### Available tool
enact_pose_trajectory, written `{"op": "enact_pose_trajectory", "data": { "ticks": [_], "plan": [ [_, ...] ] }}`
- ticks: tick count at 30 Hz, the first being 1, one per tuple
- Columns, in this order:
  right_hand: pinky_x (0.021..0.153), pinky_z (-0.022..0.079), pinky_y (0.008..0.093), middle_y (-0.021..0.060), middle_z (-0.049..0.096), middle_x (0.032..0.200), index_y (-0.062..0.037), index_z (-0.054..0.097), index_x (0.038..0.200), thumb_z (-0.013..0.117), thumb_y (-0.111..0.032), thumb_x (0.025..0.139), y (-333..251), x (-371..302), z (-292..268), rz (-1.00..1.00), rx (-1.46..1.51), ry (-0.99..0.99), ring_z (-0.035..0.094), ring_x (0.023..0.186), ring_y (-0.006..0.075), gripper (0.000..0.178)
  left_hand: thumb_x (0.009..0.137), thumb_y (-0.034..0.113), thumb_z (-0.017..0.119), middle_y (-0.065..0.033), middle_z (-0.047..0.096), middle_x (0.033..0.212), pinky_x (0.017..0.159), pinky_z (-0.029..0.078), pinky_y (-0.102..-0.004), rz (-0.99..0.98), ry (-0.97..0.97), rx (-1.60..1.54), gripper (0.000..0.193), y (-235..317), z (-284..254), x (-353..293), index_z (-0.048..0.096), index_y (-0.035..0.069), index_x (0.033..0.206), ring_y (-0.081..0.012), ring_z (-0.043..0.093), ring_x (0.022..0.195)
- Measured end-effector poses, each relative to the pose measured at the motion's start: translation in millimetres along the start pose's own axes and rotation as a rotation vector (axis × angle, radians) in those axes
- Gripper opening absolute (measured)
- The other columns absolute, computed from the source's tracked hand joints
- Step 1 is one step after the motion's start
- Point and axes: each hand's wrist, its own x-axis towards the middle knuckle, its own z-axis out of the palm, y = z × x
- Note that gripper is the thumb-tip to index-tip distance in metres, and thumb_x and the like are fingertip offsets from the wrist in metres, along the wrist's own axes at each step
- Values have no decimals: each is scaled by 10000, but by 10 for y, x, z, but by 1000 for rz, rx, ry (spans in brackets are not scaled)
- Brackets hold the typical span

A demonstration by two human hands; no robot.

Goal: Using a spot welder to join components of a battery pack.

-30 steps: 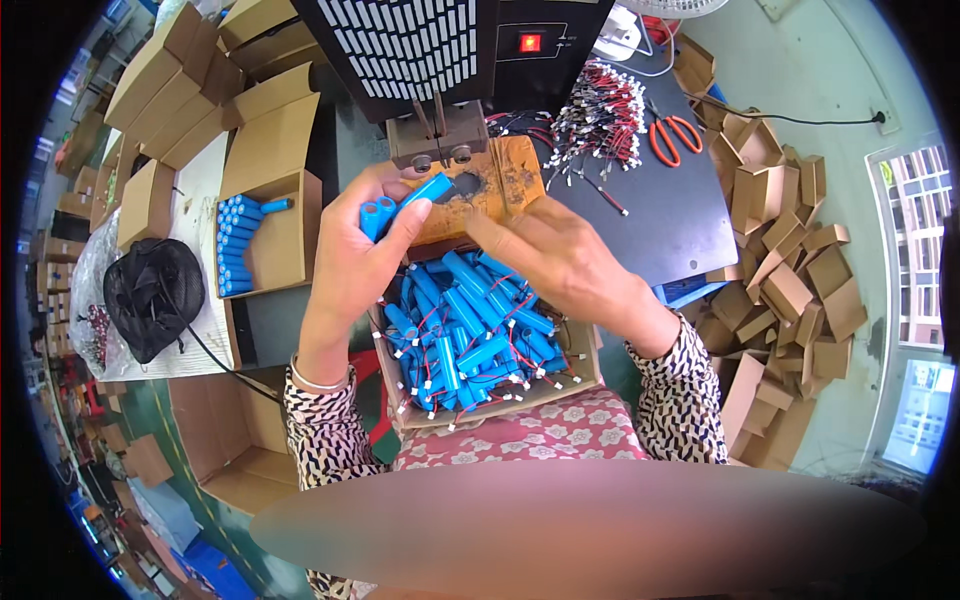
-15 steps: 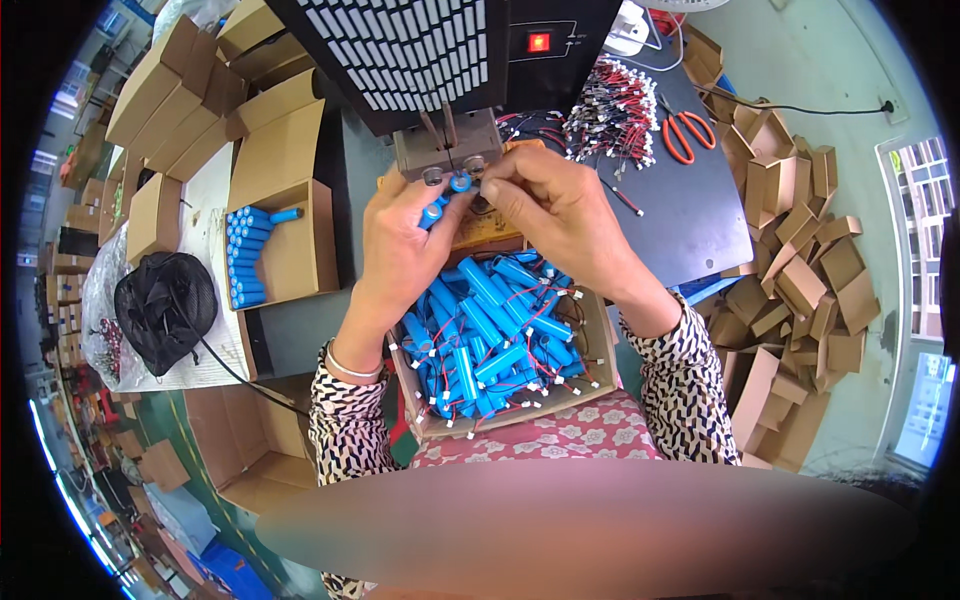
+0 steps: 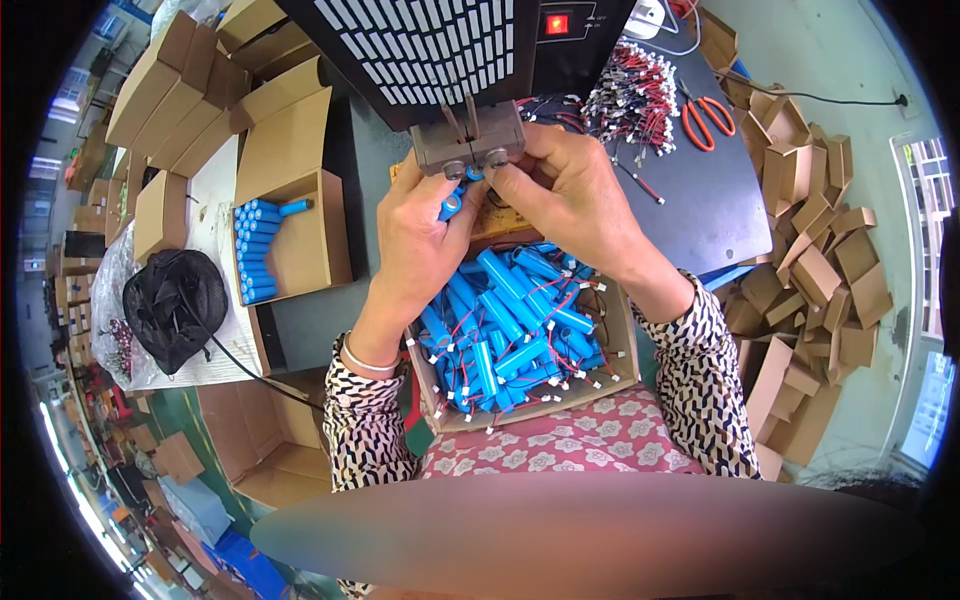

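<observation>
Blue cells (image 3: pixel 451 206): in the left hand (image 3: pixel 408 228), one end just under the grey machine head (image 3: pixel 440 150).
Left grip: fingers closed around the cells.
Right hand (image 3: pixel 578 195): thumb and finger drawn together; cannot tell what they pinch.
Since a second ago: hands, then apart, now close together.
Writing: tiny white marks beside the red switch (image 3: pixel 557 24).

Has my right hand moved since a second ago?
Yes: judged against the grey block above the work, your right hand has moved up the picture, in close to the block's lower edge.
</observation>
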Motion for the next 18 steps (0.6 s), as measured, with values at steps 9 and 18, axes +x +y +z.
{"op": "enact_pose_trajectory", "data": {
  "ticks": [9,18],
  "plan": [
    [514,448,355,197,579,632,48,596,779,604,-113,804,-44,-26,-78,-64,-83,24,612,562,297,163,807,53,655,-184,581,956,721,464,-412,35,-76,104,218,8,-77,-28,596,0,1010,-395,559,853],
    [749,498,321,96,631,938,-7,651,944,581,-111,887,-169,-406,-700,-340,-174,-269,621,805,214,138,884,81,569,-151,535,958,712,433,-338,-102,-182,-95,150,27,-256,-54,585,-10,1003,-281,554,823]
  ]
}}
